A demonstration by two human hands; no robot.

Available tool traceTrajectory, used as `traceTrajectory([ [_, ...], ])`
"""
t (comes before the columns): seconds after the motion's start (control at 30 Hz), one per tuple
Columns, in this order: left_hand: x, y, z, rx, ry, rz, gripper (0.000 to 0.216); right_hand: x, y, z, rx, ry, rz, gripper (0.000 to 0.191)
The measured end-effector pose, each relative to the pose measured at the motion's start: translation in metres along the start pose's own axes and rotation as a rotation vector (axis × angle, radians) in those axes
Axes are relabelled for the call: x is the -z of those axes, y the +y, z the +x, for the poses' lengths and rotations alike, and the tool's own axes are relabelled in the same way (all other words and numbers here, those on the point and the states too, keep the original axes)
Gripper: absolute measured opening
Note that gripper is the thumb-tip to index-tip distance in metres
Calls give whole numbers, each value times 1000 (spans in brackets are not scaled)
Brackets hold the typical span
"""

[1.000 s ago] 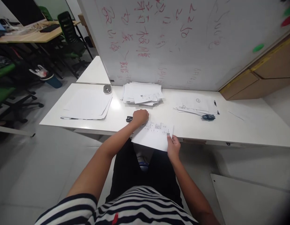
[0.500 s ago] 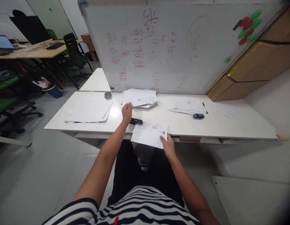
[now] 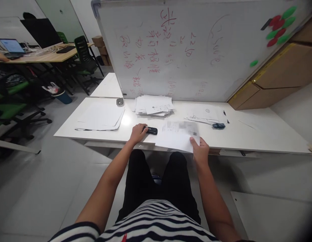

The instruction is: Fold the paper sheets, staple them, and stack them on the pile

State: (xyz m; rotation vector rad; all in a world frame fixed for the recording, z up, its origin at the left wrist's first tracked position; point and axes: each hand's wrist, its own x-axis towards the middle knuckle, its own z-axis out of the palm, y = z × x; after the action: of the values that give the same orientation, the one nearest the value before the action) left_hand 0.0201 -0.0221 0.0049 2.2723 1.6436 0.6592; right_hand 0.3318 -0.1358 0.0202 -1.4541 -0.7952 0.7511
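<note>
In the head view I have the stapler (image 3: 152, 130) near the front of the tabletop (image 3: 236, 138), and I place everything else from it. My left hand (image 3: 138, 133) is at the stapler's left end, fingers loosely bent and touching it; the palm side is hidden, so from my end I cannot tell how far that grip closes round it. My right hand (image 3: 201, 150), right of the stapler, has its grip pinched closed on the sheet (image 3: 174, 138), thumb on top near the right edge. The sheet is just beside the stapler's right end, its print blurred on my feed.

Farther from me than the stapler I see the paper pile (image 3: 156, 105), uneven at its edges. Left of the stapler are the flat papers (image 3: 100, 116), with a small grey case (image 3: 120, 102) by their far corner. Well right of the stapler lie the stamped papers (image 3: 206, 113), a dark blue object (image 3: 218, 125) by their near side. Beyond the stapler and pile stands the whiteboard (image 3: 191, 53), marked in red.
</note>
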Motion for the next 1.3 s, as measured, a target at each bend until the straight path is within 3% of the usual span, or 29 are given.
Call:
traceTrajectory([
  [0.1, 0, -1, 0, -2, 5, 0, 40, 7, 2, -2, 1, 116, 22, 44],
  [0.47, -2, -2, 0, -7, 30, -53, 36, 6, 11, -1, -162, -4, 209, 46],
  [0.63, 1, 2, -3, -83, 13, 6, 55, -12, -9, 24, -52, 7, 225, 50],
  [0.73, 1, 4, -2, -73, -3, 51, 56, -43, -30, 59, 165, -32, 220, 48],
  [0.87, 0, 7, -1, -39, 5, 87, 50, -114, -54, 128, 388, -54, 88, 40],
  [0.97, 0, 8, 0, -42, 12, 105, 51, -169, -59, 176, 389, -93, -154, 39],
  [1.07, 0, 9, 0, -44, 26, 118, 52, -196, -51, 202, 329, -134, -367, 61],
  [1.17, 0, 8, 0, -44, 32, 118, 50, -183, -32, 203, 361, -43, -533, 70],
  [1.3, -2, 7, 1, -41, 47, 117, 45, -124, 2, 191, 398, 23, -821, 64],
])
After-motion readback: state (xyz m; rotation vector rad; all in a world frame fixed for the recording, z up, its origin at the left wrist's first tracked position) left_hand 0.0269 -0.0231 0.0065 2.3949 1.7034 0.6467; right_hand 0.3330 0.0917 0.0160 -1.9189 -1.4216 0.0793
